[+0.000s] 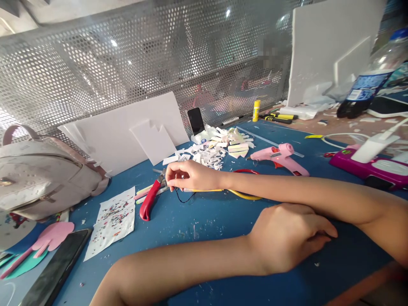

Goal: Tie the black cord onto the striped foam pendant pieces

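My right hand (191,175) reaches in from the right with its fingers curled in a pinch. What lies between the fingertips is too small to make out. Beside them rests a cutting tool with a red handle (149,199), its metal end close to the fingertips. A thin black cord (185,200) curves just below this hand. Under the right forearm, red and yellow loop handles (245,195) are partly covered. My left hand (287,238) crosses below the right forearm, closed in a loose fist on the table; nothing shows between its fingers.
White foam scraps (210,155) heap behind my right hand. A pink glue gun (280,159), purple power strip (366,165) and cola bottle (366,85) stand right. Left are a speckled paper (113,216), dark phone (57,270) and backpack (47,174). White boards (124,131) lean behind.
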Motion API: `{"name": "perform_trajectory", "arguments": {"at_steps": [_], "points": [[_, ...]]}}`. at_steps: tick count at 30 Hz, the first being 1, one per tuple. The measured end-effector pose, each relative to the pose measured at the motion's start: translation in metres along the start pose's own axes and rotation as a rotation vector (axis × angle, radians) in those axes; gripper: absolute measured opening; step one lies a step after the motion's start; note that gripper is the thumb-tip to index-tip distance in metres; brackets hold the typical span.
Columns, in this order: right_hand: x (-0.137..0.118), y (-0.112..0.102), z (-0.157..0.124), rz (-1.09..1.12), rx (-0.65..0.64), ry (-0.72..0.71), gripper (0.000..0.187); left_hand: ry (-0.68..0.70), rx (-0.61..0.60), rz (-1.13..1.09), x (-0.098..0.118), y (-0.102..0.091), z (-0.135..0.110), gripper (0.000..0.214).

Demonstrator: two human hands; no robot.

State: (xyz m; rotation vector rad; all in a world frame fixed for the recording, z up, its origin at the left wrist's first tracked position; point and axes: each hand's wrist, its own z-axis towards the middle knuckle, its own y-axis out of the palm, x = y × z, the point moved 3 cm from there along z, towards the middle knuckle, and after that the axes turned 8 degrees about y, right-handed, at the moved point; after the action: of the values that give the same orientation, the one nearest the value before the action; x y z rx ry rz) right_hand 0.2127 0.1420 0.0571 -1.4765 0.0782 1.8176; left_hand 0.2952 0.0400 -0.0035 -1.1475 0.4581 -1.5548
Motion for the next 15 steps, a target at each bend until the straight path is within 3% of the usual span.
{"name": "perform_trajectory", "arguments": {"at_steps": [6, 15], "points": [[0.0009, -0.0053, 0.0014, 0.008, 0.010, 0.000, 0.006, -0.013, -0.092, 0.094, -0.0013, 0.0028, 0.0012, 0.027], [-0.0011, -0.0040, 0.0011, -0.005, 0.007, 0.017, 0.007, 0.037, -0.007, 0.163, -0.0018, 0.0103, 0.0058, 0.025]]}}
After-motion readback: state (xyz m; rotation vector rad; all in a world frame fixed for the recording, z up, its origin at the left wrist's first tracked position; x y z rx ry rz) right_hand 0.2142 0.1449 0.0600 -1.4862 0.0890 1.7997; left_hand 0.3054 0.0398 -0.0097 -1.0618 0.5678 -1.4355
